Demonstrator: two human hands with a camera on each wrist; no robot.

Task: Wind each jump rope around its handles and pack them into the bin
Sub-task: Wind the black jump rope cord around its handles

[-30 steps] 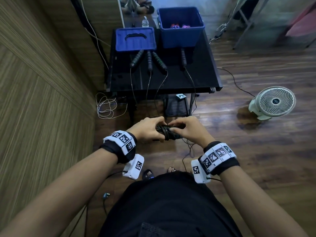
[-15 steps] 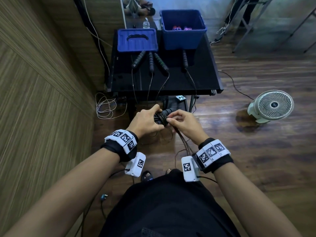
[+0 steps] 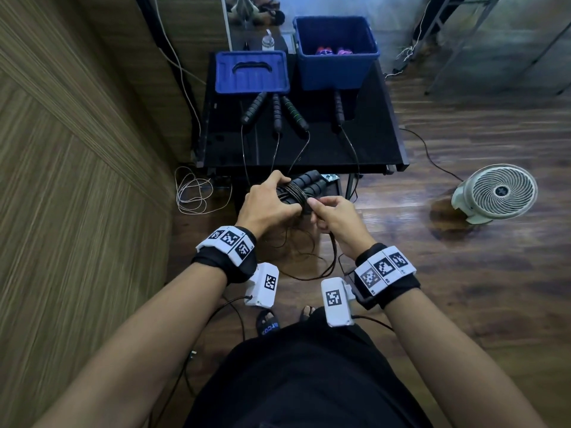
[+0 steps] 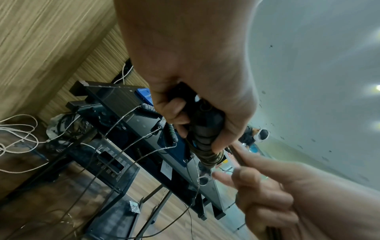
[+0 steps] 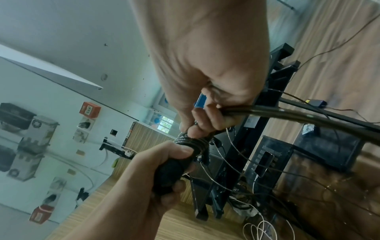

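Note:
My left hand [image 3: 268,202] grips a pair of black jump rope handles [image 3: 309,184] held side by side, with several turns of thin dark rope [image 3: 295,193] wound round them. My right hand [image 3: 332,216] pinches a bunch of the loose rope [image 5: 287,113] right beside the coil; the slack loops hang below my wrists [image 3: 309,257]. In the left wrist view my left hand's fingers [image 4: 174,112] curl round the handles [image 4: 203,134]. Further jump rope handles [image 3: 279,114] lie on the black table [image 3: 370,143], their ropes trailing over its front edge. The blue bin [image 3: 335,52] stands at the table's back right with small coloured items inside.
A blue bin lid [image 3: 251,71] lies left of the bin, a bottle [image 3: 268,40] behind it. A white fan [image 3: 497,193] sits on the wooden floor to the right. White cable [image 3: 194,193] is coiled on the floor by the wood-panelled wall on the left.
Both hands have risen and moved forward toward the table's front edge. The handles now point up to the right, and more loose rope hangs under my right hand.

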